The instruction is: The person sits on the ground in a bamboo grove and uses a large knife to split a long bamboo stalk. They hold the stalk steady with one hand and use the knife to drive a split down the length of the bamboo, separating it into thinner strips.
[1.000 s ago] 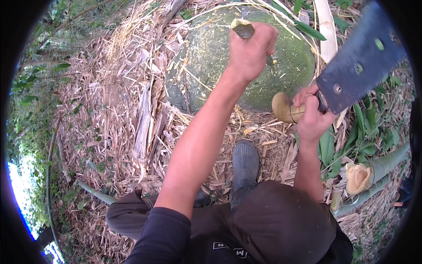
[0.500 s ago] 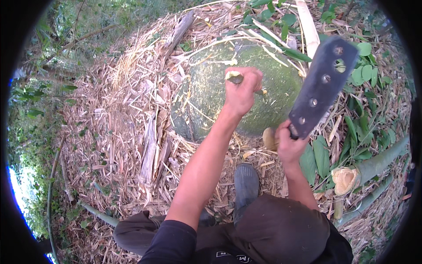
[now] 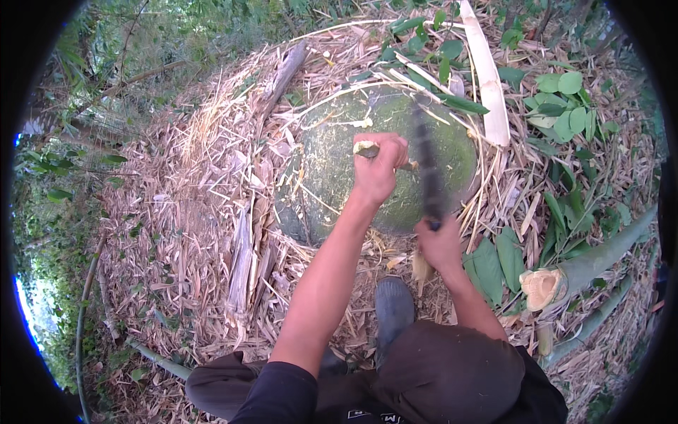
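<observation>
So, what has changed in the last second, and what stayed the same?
The right hand swung the big blade from raised at the right down over the mossy rock, beside the left hand. The left hand stays gripping a short piece on the rock; the boot is unmoved.

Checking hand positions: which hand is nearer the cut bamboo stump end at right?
Right hand, gripping the blade, is just left of the stump; left hand is farther, over the mossy rock.

Mossy rough boulder (image 3: 339, 177); dark matt metal blade (image 3: 427, 169); dry straw (image 3: 191, 212).
</observation>
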A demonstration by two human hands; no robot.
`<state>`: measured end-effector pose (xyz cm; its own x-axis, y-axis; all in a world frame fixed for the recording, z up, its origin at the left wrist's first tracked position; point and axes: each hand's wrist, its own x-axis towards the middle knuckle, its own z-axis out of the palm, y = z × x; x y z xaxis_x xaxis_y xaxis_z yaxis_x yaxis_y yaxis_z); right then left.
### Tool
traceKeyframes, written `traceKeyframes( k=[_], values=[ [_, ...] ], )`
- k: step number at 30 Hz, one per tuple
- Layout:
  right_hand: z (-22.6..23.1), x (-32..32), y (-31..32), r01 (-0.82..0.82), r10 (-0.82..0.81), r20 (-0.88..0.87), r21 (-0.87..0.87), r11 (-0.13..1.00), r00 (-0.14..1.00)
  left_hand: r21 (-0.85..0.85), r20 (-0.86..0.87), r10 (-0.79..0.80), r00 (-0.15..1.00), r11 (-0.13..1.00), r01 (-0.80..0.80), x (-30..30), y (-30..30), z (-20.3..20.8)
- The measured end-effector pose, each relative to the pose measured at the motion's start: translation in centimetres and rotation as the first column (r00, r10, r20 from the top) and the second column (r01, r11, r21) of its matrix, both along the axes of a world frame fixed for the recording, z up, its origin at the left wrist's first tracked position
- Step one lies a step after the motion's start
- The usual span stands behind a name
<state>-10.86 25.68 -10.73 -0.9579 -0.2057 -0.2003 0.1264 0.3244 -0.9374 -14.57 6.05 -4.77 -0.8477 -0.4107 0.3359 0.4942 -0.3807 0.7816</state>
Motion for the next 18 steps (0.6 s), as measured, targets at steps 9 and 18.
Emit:
traceKeyframes(
  k=[9,18],
  values=[
    [2.5,1.5,-0.2,0.091,-0.127,-0.175,-0.197,0.976,0.976,-0.02,0.007,0.024,1.0,1.0,-0.024,0.5,0.2,-0.4],
    [2.5,1.0,1.1,-0.099,0.09,0.064,0.173,0.98,0.994,-0.17,0.079,0.048,0.996,0.985,-0.034,0.6,0.1,-0.7]
  ],
)
